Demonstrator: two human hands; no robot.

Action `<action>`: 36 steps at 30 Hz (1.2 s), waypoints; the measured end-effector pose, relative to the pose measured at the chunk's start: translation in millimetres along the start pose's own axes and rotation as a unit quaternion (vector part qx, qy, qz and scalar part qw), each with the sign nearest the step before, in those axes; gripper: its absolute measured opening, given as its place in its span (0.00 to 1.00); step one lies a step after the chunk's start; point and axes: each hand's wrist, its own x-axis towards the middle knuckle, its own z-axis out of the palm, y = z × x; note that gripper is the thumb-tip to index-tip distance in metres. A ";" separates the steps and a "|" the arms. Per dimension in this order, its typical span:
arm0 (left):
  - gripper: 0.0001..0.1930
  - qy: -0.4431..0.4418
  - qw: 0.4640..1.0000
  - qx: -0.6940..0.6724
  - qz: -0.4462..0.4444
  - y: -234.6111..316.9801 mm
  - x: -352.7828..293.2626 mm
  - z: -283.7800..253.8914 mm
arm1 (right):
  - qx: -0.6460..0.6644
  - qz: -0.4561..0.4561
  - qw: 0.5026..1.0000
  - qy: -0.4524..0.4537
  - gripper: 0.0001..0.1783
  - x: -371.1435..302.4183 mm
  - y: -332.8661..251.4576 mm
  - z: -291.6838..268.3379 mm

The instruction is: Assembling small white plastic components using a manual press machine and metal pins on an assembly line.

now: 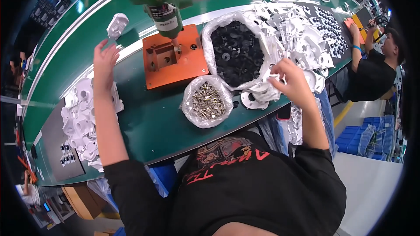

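My left hand [105,59] is raised over the left side of the green bench, its fingers apart. Just beyond its fingertips is a white plastic part [117,25], with a small gap between them. My right hand [291,81] is at the near edge of a heap of white plastic parts [302,39], thumb and fingers bent round the edge of a white part [274,77]. Between my hands, an orange fixture block [188,67] sits under the green head of a press-like machine [168,22]. The nest in the block shows no white part.
A bag of black plastic pieces [234,52] stands right of the fixture, with a bag of screws [206,102] nearer me. More white parts [81,122] lie at left. A green conveyor [96,0] runs behind. A co-worker [372,70] works at the right.
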 end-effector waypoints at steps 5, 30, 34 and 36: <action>0.28 -0.030 0.786 0.586 0.193 43.9 -103.6 -51.7 | -0.143 0.084 0.986 -0.024 0.31 -37.1 -9.3 12.7; 0.21 0.037 0.874 0.461 0.148 33.1 -133.8 -79.0 | -0.114 -0.026 0.985 -0.126 0.43 -18.5 51.9 -2.3; 0.28 0.004 0.953 0.252 0.169 -4.9 -129.3 -96.8 | -0.147 -0.129 0.972 -0.131 0.43 -6.0 65.6 2.5; 0.41 0.029 0.981 0.188 0.036 39.6 -176.8 -19.9 | -0.173 -0.136 0.965 -0.144 0.43 -5.7 54.8 -15.6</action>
